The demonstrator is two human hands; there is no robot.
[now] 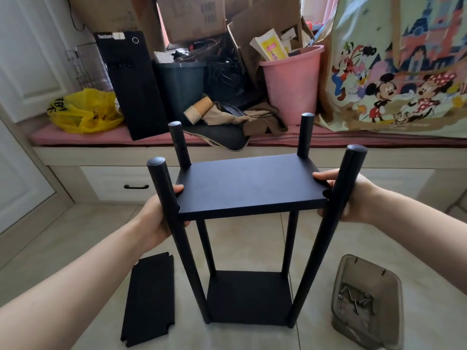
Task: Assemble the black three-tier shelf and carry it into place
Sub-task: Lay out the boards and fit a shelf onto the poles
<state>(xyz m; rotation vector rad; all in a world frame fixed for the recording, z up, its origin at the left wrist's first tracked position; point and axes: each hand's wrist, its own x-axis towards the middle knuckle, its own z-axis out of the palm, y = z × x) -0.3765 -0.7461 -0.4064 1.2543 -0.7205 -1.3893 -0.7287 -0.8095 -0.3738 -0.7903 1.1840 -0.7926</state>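
Two boards on, one off. Black shelf (249,248) stands dead centre on the tiled floor (252,243), four posts (182,236) upright, tops bare above the upper board (249,188). Lower board (249,296) sits at the post feet, toward 6 o'clock.

Left hand (156,218) grips the upper board's 9 o'clock edge: thumb on top, fingers curled underneath, near-left post crossing in front of it. Right hand (353,198) does the same at the 3 o'clock edge, thumb on top, fingers wrapped below behind the near-right post.

Loose board (149,299) lies flat on the floor at 7 o'clock, just beside the shelf and apart from it. Clear grey tray (353,269) at 5 o'clock holds screws (356,301).

Bench (75,137) with a pink mat runs across behind. On it: yellow bag (83,112) at 10 o'clock, black computer tower (131,87) at 11, pink bucket (293,84) at 1, cartoon bag (404,66) at 2.
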